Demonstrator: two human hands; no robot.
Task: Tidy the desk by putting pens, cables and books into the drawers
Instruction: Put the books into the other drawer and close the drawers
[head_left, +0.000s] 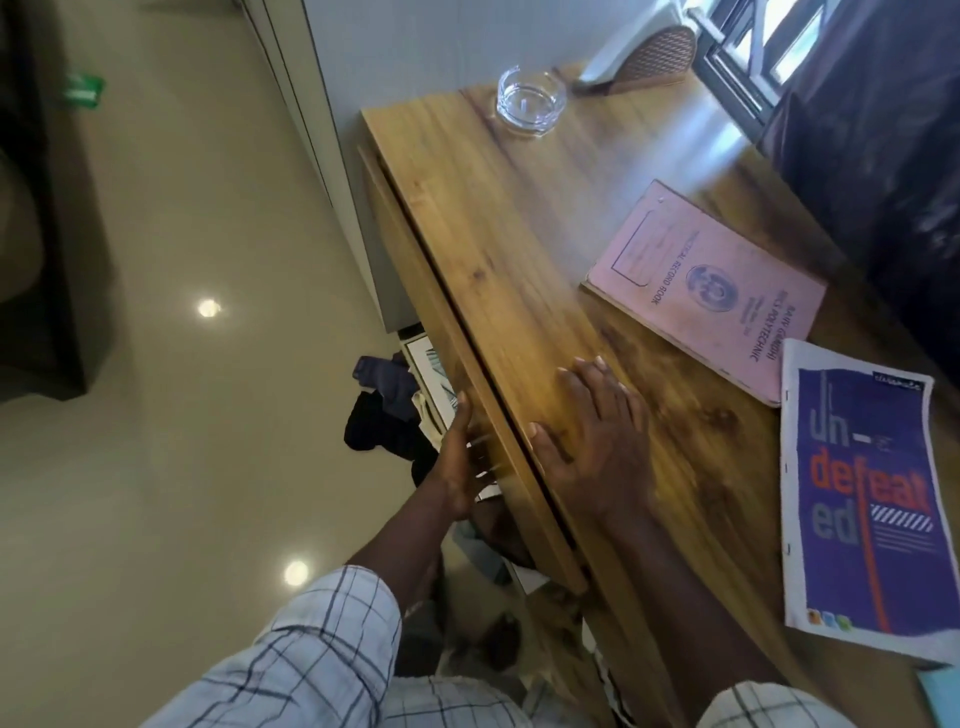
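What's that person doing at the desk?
A person is tidying a wooden desk. Their right hand lies flat on top, and their left hand touches the front edge, blurred. A pink record book and a purple book lie on the desk, not yet put away.

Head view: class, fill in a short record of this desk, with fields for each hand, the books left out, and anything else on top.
left hand: fingers straight against the front edge of the desk, blurred
right hand: palm down, flat on the desk top
books left out: pink record book and purple magazine, both lying flat
also on top: glass ashtray at the far end
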